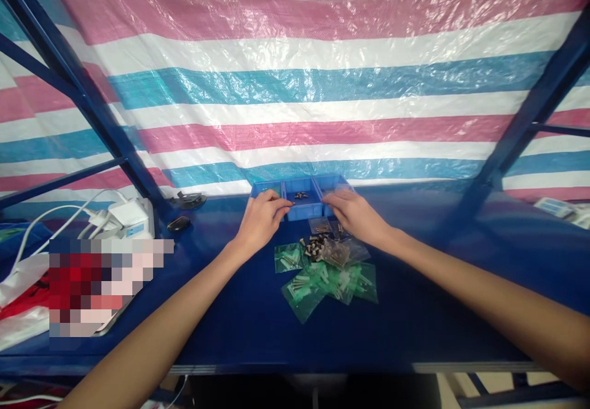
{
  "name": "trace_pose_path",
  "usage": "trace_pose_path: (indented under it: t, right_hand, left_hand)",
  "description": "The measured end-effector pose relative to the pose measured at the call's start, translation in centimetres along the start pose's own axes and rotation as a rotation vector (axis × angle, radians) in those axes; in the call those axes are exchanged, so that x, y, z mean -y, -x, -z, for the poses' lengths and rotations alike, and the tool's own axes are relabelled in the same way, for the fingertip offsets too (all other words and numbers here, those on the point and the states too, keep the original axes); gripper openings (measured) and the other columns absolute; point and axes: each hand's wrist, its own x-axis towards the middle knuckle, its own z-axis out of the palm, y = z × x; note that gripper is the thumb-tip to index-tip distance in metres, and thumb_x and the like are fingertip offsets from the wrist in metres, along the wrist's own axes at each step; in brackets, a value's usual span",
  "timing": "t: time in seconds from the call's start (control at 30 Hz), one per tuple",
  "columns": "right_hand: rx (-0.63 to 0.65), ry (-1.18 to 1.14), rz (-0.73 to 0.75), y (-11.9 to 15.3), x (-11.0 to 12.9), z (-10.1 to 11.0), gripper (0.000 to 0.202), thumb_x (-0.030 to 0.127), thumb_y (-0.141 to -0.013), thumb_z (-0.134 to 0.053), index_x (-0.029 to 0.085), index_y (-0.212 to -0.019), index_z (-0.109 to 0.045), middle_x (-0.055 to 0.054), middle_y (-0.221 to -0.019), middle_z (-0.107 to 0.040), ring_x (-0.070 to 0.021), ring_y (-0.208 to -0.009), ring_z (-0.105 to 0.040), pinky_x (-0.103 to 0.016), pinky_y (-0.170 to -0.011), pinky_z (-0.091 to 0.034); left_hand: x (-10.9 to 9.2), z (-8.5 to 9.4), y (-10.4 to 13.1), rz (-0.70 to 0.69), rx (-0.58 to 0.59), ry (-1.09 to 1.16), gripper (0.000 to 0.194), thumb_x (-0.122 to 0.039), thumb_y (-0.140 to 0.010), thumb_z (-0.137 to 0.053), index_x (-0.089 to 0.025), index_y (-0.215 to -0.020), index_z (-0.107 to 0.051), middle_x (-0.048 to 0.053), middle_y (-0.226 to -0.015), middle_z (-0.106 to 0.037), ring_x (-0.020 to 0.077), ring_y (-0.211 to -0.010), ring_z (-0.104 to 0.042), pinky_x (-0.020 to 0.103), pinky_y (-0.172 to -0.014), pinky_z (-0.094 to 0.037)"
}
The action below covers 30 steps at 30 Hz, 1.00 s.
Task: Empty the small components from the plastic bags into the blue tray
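One dark-blue table [221,329] carried one three-compartment blue plastic tray [302,213], where small-part handling seemed under way, next calling for fingertip care. The right hand [354,212], its grip impossible to tell, and left hand [260,219] hung by it past at least three green-tinted plastic packets [302,293], the left seemingly pinching one tiny dark piece [292,204].

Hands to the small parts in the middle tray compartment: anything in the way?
Nothing visible covers the small parts; the middle compartment is open on top. The left hand is at its left, the right hand at its right. Their height relative to it can't be judged.
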Motion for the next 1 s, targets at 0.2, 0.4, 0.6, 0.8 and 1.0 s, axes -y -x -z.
trace_pose_path:
  t: [0.2, 0.4, 0.6, 0.8, 1.0]
  right_hand:
    - [-0.077, -0.063, -0.058, 0.1, -0.2, -0.6, 0.037, 0.014, -0.098, -0.043, 0.017, -0.117, -0.074, -0.012, -0.114, -0.075, -0.0281, -0.104, -0.069, -0.049, -0.093, -0.055]
    - [-0.053, -0.075, -0.092, 0.1, 0.1, -0.3, 0.039, 0.009, -0.095, -0.043, 0.017, -0.117, -0.073, -0.011, -0.114, -0.075, -0.0281, -0.106, -0.069, -0.049, -0.093, -0.055]
    - [0.007, -0.071, -0.094, 0.0, 0.3, 0.1, 0.037, 0.011, -0.097, -0.043, 0.016, -0.123, -0.069, -0.012, -0.119, -0.072, -0.0297, -0.111, -0.066, -0.049, -0.094, -0.054]
    - [0.119, 0.08, -0.023, -0.5, 2.3, 2.4, 0.044, -0.001, -0.09, -0.038, 0.012, -0.117, -0.069, -0.015, -0.113, -0.07, -0.0302, -0.105, -0.063, -0.045, -0.087, -0.052]
    - [0.381, 0.133, -0.135, -0.3, 4.6, 3.7, 0.028, 0.005, -0.091, -0.051, 0.019, -0.102, -0.072, -0.01, -0.093, -0.069, -0.0258, -0.086, -0.065, -0.03, -0.057, -0.042]
  left_hand:
    - [0.8, -0.7, 0.0, -0.009, 0.008, 0.185, 0.028, -0.022, -0.1, -0.051, -0.021, -0.114, -0.076, 0.007, -0.097, -0.064, 0.0205, -0.091, -0.063, 0.033, -0.083, -0.049]
    - [0.8, -0.7, 0.0, -0.015, 0.011, 0.192, 0.031, -0.023, -0.101, -0.048, -0.02, -0.116, -0.075, 0.007, -0.096, -0.063, 0.0203, -0.089, -0.062, 0.034, -0.081, -0.049]
    - [0.2, -0.5, 0.3, 0.017, 0.016, 0.13, 0.029, -0.025, -0.1, -0.05, -0.021, -0.115, -0.075, 0.008, -0.101, -0.062, 0.0229, -0.099, -0.061, 0.039, -0.089, -0.045]
    - [-2.4, 0.9, 0.9, -0.072, -0.06, -0.07, 0.031, -0.027, -0.101, -0.048, -0.021, -0.124, -0.067, 0.009, -0.103, -0.059, 0.0256, -0.101, -0.056, 0.043, -0.092, -0.04]
    - [-2.5, 0.6, 0.9, -0.293, 0.178, 0.061, 0.027, -0.026, -0.103, -0.046, -0.017, -0.114, -0.069, 0.008, -0.102, -0.061, 0.0226, -0.1, -0.058, 0.036, -0.09, -0.046]
